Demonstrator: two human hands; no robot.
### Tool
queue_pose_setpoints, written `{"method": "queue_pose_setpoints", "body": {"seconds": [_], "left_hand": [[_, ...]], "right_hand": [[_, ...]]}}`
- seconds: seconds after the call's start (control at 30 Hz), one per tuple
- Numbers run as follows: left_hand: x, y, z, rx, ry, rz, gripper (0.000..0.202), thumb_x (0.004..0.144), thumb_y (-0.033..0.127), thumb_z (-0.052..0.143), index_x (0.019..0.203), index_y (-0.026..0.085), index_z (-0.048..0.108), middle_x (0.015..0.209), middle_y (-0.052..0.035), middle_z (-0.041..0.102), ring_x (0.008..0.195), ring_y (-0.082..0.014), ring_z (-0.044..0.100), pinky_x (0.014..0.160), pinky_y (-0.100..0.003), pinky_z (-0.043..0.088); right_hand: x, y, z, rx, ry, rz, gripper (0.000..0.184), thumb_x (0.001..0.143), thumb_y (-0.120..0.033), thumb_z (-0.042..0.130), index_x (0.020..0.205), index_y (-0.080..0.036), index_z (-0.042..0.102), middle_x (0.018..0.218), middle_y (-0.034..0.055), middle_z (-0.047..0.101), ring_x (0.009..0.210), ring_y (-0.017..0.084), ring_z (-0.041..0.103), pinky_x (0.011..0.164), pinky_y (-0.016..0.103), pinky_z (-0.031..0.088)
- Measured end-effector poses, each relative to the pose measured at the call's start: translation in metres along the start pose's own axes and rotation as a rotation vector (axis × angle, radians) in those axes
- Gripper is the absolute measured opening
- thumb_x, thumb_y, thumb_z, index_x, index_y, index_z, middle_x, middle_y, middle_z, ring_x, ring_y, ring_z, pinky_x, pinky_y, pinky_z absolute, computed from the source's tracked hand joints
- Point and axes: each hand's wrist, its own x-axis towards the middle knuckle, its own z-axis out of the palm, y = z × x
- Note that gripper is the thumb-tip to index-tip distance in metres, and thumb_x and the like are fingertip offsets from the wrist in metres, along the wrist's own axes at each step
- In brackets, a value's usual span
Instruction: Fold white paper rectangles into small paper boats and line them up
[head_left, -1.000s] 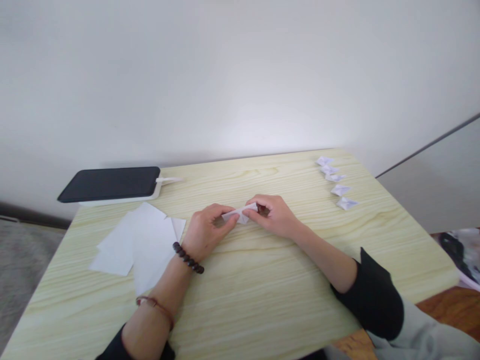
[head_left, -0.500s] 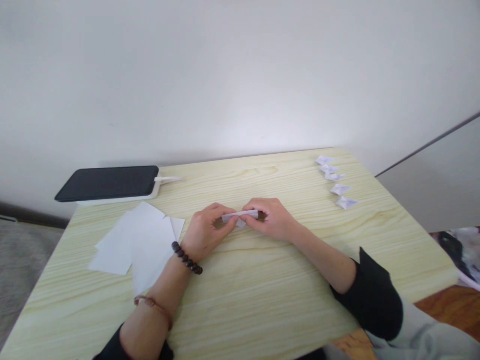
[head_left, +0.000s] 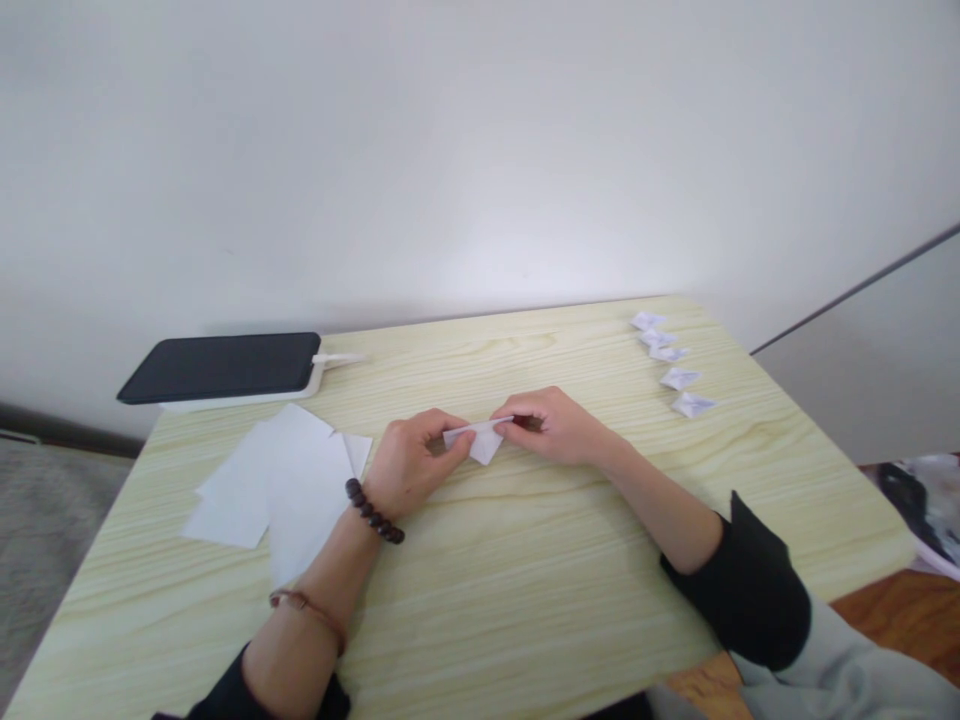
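The pale wood-grain table (head_left: 517, 590) offers room on the near side of the fingers (head_left: 442, 419), its far edge beyond them; loose white paper sheets (head_left: 300, 490) lie left, probably for easy reach. The left hand (head_left: 409, 462) and right hand (head_left: 562, 427) pinch the small folded white paper (head_left: 485, 441) between fingertips, seemingly to steady its crease.

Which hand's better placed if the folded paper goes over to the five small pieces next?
Right, I'd say. Both hands pinch the folded paper, but the right hand sits nearer the five small pieces; the left hand would likely have to reach past it.
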Motion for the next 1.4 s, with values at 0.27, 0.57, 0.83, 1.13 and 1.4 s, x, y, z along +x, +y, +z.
{"method": "queue_pose_setpoints", "body": {"seconds": [0.27, 0.57, 0.83, 1.13, 1.4], "left_hand": [[0.000, -0.001, -0.002, -0.022, -0.020, -0.041, 0.029, 0.082, 0.041, 0.054, 0.082, 0.019, 0.072, 0.072, -0.0007, 0.072, 0.061, -0.0147, 0.061, 0.055, -0.023, 0.042], [0.001, -0.004, -0.004, -0.121, -0.022, -0.117, 0.031, 0.080, 0.043, 0.056, 0.084, 0.017, 0.072, 0.067, -0.0002, 0.071, 0.054, -0.0135, 0.058, 0.048, -0.021, 0.040], [0.001, -0.004, -0.002, -0.102, -0.032, -0.082, 0.033, 0.081, 0.046, 0.055, 0.086, 0.018, 0.073, 0.074, -0.0019, 0.073, 0.065, -0.0167, 0.064, 0.057, -0.023, 0.046], [0.002, -0.005, -0.004, -0.104, -0.117, 0.060, 0.028, 0.083, 0.031, 0.047, 0.091, 0.024, 0.073, 0.092, -0.0018, 0.074, 0.084, -0.0193, 0.066, 0.078, -0.029, 0.050], [0.001, -0.006, -0.012, -0.305, -0.185, 0.060, 0.028, 0.082, 0.026, 0.047, 0.093, 0.022, 0.072, 0.094, -0.0032, 0.073, 0.094, -0.0222, 0.067, 0.089, -0.033, 0.049]], "right_hand": [[-0.003, -0.001, -0.011, 0.122, -0.076, 0.065, 0.022, 0.086, -0.021, 0.053, 0.097, -0.017, 0.071, 0.078, 0.0023, 0.071, 0.062, 0.010, 0.059, 0.056, 0.020, 0.041], [-0.006, 0.014, -0.014, 0.424, -0.070, 0.117, 0.025, 0.087, -0.022, 0.051, 0.103, -0.016, 0.069, 0.082, 0.0036, 0.071, 0.075, 0.013, 0.067, 0.074, 0.027, 0.051], [-0.004, -0.001, -0.001, 0.193, 0.020, 0.097, 0.026, 0.085, -0.035, 0.059, 0.094, -0.013, 0.070, 0.069, 0.0015, 0.064, 0.059, 0.009, 0.052, 0.053, 0.020, 0.039], [-0.001, 0.001, -0.004, 0.107, 0.006, 0.064, 0.024, 0.090, -0.030, 0.052, 0.083, -0.015, 0.068, 0.068, 0.0000, 0.063, 0.059, 0.009, 0.052, 0.056, 0.020, 0.036], [-0.002, 0.005, -0.006, 0.180, 0.073, 0.147, 0.030, 0.091, -0.036, 0.050, 0.083, -0.013, 0.068, 0.059, -0.0013, 0.058, 0.052, 0.008, 0.049, 0.049, 0.019, 0.036]]}}
